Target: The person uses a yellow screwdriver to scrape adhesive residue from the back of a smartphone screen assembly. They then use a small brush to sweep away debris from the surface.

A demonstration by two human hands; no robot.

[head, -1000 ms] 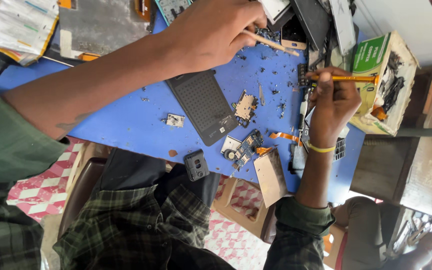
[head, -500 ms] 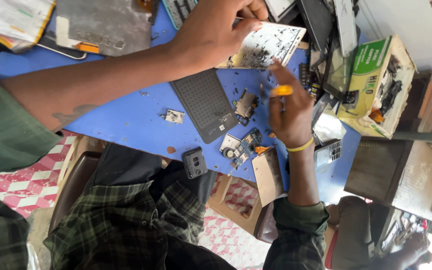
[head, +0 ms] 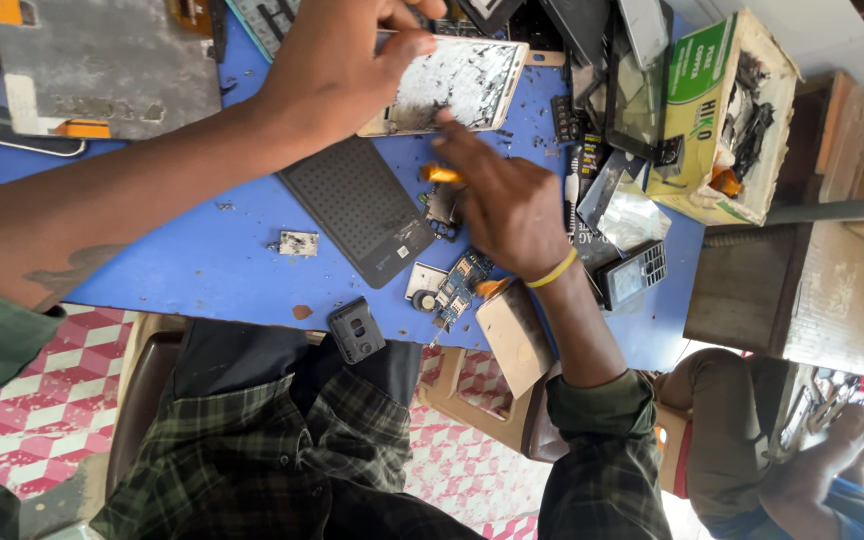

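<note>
My left hand (head: 342, 70) reaches across the blue table (head: 202, 260) and grips a cracked, white-backed phone screen panel (head: 457, 85) by its left end, holding it above the table's far side. My right hand (head: 507, 205), with a yellow band on the wrist, is closed around a small yellow-handled tool (head: 440, 175). Its forefinger touches the panel's lower edge. Just below the panel lies a dark perforated phone cover (head: 357, 210).
Loose circuit boards (head: 457, 285) and a small black part (head: 355, 330) lie near the table's front edge. A keypad phone (head: 632, 272) and a green-and-beige carton (head: 722, 110) of parts stand at the right. A grey plate (head: 102, 70) lies far left. Another person (head: 752, 450) crouches at the lower right.
My right hand has come left from beside the carton to the panel, still with the yellow tool. My left hand has drawn the cracked panel out and holds it nearer.
</note>
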